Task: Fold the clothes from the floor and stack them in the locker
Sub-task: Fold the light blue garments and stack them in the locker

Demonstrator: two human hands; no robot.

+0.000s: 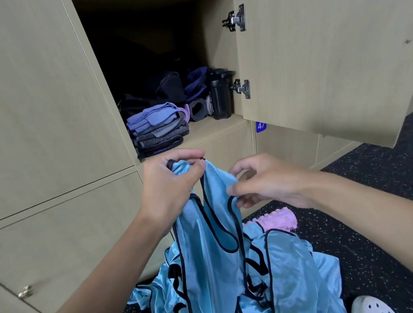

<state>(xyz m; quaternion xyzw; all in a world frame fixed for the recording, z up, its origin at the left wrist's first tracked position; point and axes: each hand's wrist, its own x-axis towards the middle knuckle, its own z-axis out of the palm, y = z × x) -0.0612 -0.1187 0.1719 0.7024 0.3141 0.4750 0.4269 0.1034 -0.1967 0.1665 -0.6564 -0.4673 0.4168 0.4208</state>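
Clothes of shiny light blue with black trim (pixel 235 285) lie heaped on the dark speckled floor (pixel 371 249) in front of the open locker (pixel 213 128), and one blue vest (pixel 213 230) from the heap is lifted up by its top. The left hand (pixel 170 186) has its thumb and fingers pinched shut on one shoulder strap of the vest, holding it at about the height of the locker shelf. The right hand (pixel 264 184) is just beside it, fingers loosely curled and partly spread, with the fingertips touching the edge of the other strap; whether they truly grip the cloth cannot be told. Inside the locker, a folded stack (pixel 156 130) of purple and grey garments sits at the front left of the shelf, with a dark bag (pixel 163 88) behind it, a rolled mat (pixel 196 109) to the right and a black bottle (pixel 219 93) near the hinge side. The locker door (pixel 328 48) stands open on the right. A pink knobbly roller (pixel 277 220) lies on the floor behind the blue heap, and a white shoe (pixel 370 307) shows at the lower right.
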